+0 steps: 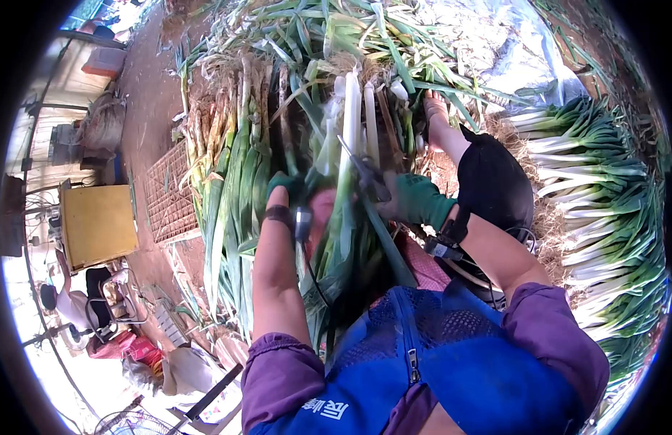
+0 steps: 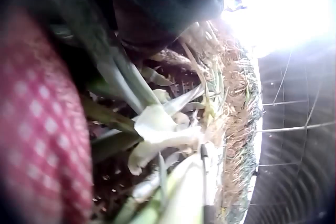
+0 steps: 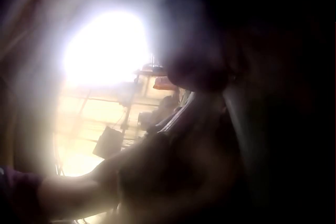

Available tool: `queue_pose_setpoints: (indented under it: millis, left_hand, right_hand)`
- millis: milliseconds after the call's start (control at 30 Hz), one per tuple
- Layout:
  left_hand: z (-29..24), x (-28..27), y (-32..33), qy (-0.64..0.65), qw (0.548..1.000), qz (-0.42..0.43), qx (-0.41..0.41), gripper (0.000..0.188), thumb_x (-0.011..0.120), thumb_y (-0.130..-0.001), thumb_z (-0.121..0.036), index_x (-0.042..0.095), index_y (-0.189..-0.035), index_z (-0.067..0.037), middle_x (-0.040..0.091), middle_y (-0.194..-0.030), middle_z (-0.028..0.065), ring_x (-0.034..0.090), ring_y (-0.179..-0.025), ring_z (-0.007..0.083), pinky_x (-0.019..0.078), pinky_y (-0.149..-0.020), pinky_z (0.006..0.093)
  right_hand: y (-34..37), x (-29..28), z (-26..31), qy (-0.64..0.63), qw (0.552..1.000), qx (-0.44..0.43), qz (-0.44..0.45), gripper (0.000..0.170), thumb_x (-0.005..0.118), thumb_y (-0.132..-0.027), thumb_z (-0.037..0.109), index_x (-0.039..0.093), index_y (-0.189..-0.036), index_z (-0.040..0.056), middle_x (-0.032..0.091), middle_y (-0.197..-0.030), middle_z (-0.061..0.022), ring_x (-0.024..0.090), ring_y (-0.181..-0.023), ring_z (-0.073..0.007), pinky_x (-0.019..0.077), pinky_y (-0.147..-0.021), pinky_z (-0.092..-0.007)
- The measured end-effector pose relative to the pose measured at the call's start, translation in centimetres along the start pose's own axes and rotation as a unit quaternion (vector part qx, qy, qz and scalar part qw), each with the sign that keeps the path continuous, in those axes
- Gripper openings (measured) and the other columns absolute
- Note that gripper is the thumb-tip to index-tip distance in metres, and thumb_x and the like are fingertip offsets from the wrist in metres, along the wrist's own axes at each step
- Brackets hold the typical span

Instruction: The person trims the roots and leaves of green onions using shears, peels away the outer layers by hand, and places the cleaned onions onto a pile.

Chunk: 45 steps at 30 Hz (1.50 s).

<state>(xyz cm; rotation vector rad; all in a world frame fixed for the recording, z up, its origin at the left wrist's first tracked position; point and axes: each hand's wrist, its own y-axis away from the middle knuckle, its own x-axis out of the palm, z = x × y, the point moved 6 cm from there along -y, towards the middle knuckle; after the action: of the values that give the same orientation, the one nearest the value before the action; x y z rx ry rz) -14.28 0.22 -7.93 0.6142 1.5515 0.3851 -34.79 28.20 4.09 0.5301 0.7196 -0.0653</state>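
Observation:
In the head view, my gloved right hand (image 1: 415, 199) grips a dark blow gun (image 1: 368, 177) with a thin nozzle pointing up and left. Its nozzle overlaps a large green onion (image 1: 349, 109), white end away from me, green leaves running toward my lap. Blurred pale skins hang beside the stem. My gloved left hand (image 1: 283, 187) is left of that onion, near a heap of unpeeled green onions (image 1: 227, 167); its fingers are hidden, so I cannot tell what it holds. The left wrist view shows the dark glove (image 2: 168, 3) above stems. The right wrist view is mostly dark.
Cleaned green onions (image 1: 590, 210) lie in a long row on the right. Stripped leaves (image 1: 321, 29) pile at the far side, beside plastic sheeting (image 1: 495, 43). A bare foot (image 1: 436, 116) rests close by. A rusty grate (image 1: 169, 192) and yellow panel (image 1: 100, 225) stand left.

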Motion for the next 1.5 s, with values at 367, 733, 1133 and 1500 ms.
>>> queue_pose_setpoints:
  millis: [367, 733, 1133, 1500]
  left_hand:
    - [1.2, -3.4, 2.2, 0.055, 0.988, -0.063, 0.127, 0.039, 0.065, -0.075, -0.026, 0.068, -0.104, 0.000, 0.069, -0.103, 0.0227, 0.068, -0.096, 0.0369, 0.0529, -0.086, 0.0425]
    - [-0.6, -6.8, 17.1, 0.444, 0.856, 0.237, 0.115, 0.025, 0.071, -0.085, -0.018, 0.067, -0.106, -0.007, 0.067, -0.097, 0.0046, 0.066, -0.087, 0.0204, 0.0543, -0.078, 0.0334]
    - [-1.5, -2.3, 11.7, 0.225, 0.901, 0.205, 0.310, 0.033, 0.072, -0.088, -0.027, 0.070, -0.117, -0.013, 0.069, -0.100, 0.0001, 0.060, -0.084, 0.0091, 0.0456, -0.073, 0.0244]
    - [-0.2, -1.7, 11.5, 0.434, 0.858, 0.181, 0.208, 0.036, 0.078, -0.082, -0.021, 0.065, -0.110, -0.001, 0.072, -0.099, 0.0079, 0.066, -0.085, 0.0140, 0.0497, -0.069, 0.0265]
  right_hand:
    - [0.8, 0.4, -0.5, 0.011, 1.000, -0.009, -0.016, 0.060, 0.070, -0.076, 0.048, 0.059, -0.106, -0.0033, 0.067, -0.098, -0.0265, 0.068, -0.093, -0.0402, 0.0516, -0.083, -0.0446]
    - [1.6, 1.1, -0.7, -0.256, 0.963, -0.059, 0.058, 0.055, 0.067, -0.077, 0.050, 0.066, -0.092, -0.0023, 0.069, -0.079, -0.0176, 0.069, -0.071, -0.0259, 0.0541, -0.069, -0.0357]
    - [8.8, 2.1, 2.6, -0.371, 0.919, -0.076, 0.105, 0.053, 0.069, -0.081, 0.047, 0.060, -0.101, -0.0019, 0.065, -0.080, -0.0102, 0.064, -0.063, -0.0168, 0.0529, -0.060, -0.0324]
    - [8.5, 2.3, 5.0, -0.234, 0.962, -0.075, 0.120, 0.044, 0.068, -0.081, 0.042, 0.064, -0.097, 0.0004, 0.065, -0.072, -0.0090, 0.065, -0.064, -0.0177, 0.0514, -0.062, -0.0327]
